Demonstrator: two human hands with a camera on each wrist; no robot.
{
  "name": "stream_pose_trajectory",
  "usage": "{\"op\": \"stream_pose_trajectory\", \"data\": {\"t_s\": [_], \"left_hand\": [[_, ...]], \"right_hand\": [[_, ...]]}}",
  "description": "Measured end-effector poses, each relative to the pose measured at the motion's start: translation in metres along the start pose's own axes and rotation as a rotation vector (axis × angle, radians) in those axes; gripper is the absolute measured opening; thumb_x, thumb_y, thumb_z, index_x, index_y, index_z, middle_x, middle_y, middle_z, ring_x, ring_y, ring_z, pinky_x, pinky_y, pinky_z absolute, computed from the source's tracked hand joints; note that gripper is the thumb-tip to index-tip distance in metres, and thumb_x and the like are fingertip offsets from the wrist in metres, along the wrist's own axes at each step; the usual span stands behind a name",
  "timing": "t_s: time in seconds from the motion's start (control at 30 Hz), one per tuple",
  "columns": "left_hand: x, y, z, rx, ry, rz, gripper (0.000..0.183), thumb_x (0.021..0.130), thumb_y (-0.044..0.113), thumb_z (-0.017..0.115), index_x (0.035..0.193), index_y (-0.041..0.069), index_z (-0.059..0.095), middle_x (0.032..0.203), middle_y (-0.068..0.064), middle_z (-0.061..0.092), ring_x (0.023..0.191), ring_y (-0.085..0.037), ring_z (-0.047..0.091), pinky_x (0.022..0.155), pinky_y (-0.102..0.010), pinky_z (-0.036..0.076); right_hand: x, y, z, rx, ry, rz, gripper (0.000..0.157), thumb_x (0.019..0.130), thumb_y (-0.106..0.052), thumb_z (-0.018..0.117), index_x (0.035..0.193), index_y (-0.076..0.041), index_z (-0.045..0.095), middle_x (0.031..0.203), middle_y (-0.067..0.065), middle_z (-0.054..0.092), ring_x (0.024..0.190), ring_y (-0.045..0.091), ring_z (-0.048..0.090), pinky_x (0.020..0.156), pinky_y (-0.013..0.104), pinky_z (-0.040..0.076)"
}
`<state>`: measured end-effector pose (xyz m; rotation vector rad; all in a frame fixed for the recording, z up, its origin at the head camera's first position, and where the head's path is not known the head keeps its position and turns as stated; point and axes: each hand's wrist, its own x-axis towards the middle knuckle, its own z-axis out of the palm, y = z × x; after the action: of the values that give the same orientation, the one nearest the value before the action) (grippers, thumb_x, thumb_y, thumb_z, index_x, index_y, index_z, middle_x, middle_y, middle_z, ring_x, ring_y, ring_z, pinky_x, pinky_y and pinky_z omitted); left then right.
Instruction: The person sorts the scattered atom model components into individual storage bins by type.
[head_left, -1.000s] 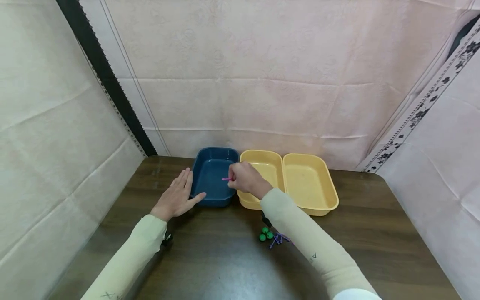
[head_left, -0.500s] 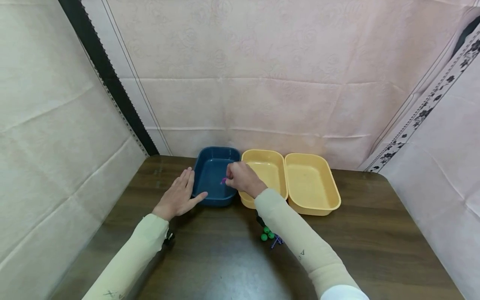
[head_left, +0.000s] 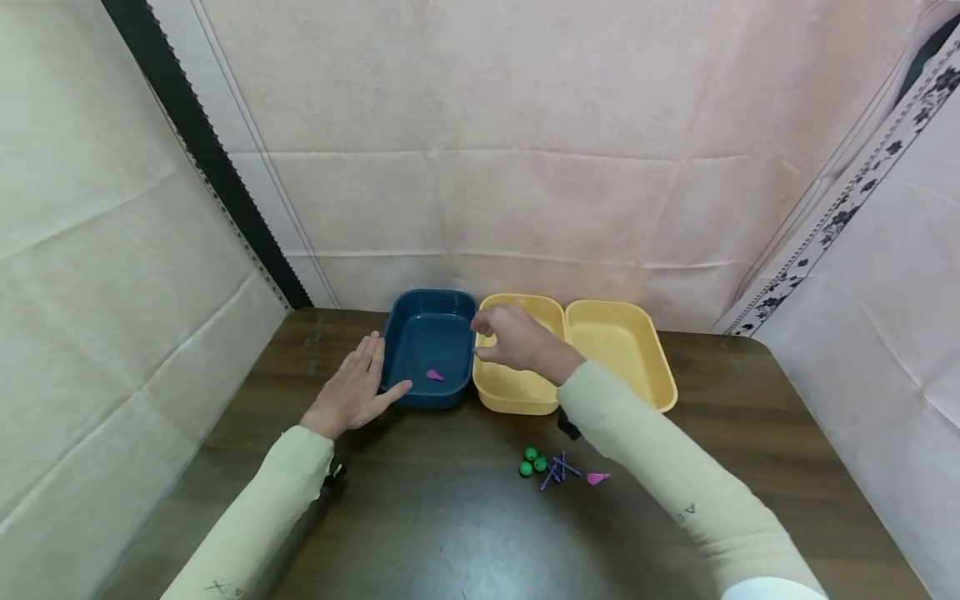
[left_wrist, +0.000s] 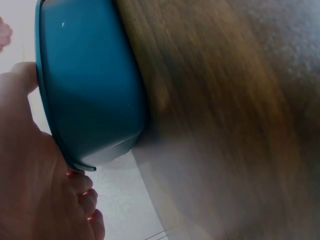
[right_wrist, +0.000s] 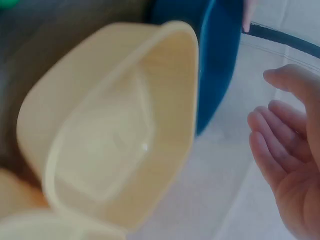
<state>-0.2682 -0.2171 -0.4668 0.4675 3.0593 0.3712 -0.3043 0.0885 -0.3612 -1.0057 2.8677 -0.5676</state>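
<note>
My left hand lies along the left side of the blue tray, fingers straight and thumb stretched over the near corner of its rim. In the left wrist view the thumb and fingers touch the rim. A small pink teardrop-shaped piece lies inside the blue tray. Over the left yellow tray, my right hand is held with thumb and fingers spread apart. Nothing is between the fingers in the right wrist view.
Beside it stands a second yellow tray. Nearer on the wooden table lie three green balls, several purple sticks and another pink piece. Pale cloth walls enclose the back and sides.
My right hand has let go of the pink piece, which dropped into the blue tray, and has drawn back to the right with fingers opened. My left hand keeps its place.
</note>
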Motion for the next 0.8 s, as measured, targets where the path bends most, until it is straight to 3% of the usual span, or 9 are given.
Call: {"op": "stream_pose_trajectory", "data": {"t_s": [0.23, 0.43, 0.8], "left_hand": [[-0.001, -0.001, -0.001, 0.000, -0.003, 0.000, 0.103, 0.104, 0.067, 0.044, 0.166, -0.008, 0.010, 0.176, -0.027, 0.006, 0.164, -0.048, 0.010, 0.132, -0.062, 0.015], [-0.002, -0.001, -0.002, 0.000, 0.001, 0.004, 0.103, 0.104, 0.069, 0.043, 0.167, -0.006, 0.009, 0.177, -0.026, 0.006, 0.164, -0.048, 0.010, 0.133, -0.061, 0.016], [-0.003, -0.001, -0.001, 0.002, 0.014, 0.012, 0.103, 0.104, 0.069, 0.043, 0.167, -0.006, 0.011, 0.177, -0.025, 0.007, 0.164, -0.048, 0.010, 0.132, -0.060, 0.017]], "right_hand": [[-0.036, 0.006, -0.034, -0.100, -0.007, -0.114, 0.037, 0.094, -0.018, 0.078, 0.126, 0.001, 0.072, 0.122, 0.016, 0.076, 0.110, 0.028, 0.074, 0.099, 0.044, 0.061], [-0.070, 0.011, -0.053, -0.143, -0.027, -0.156, 0.035, 0.092, -0.014, 0.082, 0.122, 0.002, 0.074, 0.119, 0.016, 0.077, 0.107, 0.029, 0.073, 0.097, 0.044, 0.062], [-0.124, 0.027, -0.051, -0.228, -0.057, -0.235, 0.025, 0.084, -0.007, 0.084, 0.107, -0.002, 0.077, 0.103, 0.007, 0.077, 0.093, 0.019, 0.072, 0.086, 0.038, 0.063]]}}
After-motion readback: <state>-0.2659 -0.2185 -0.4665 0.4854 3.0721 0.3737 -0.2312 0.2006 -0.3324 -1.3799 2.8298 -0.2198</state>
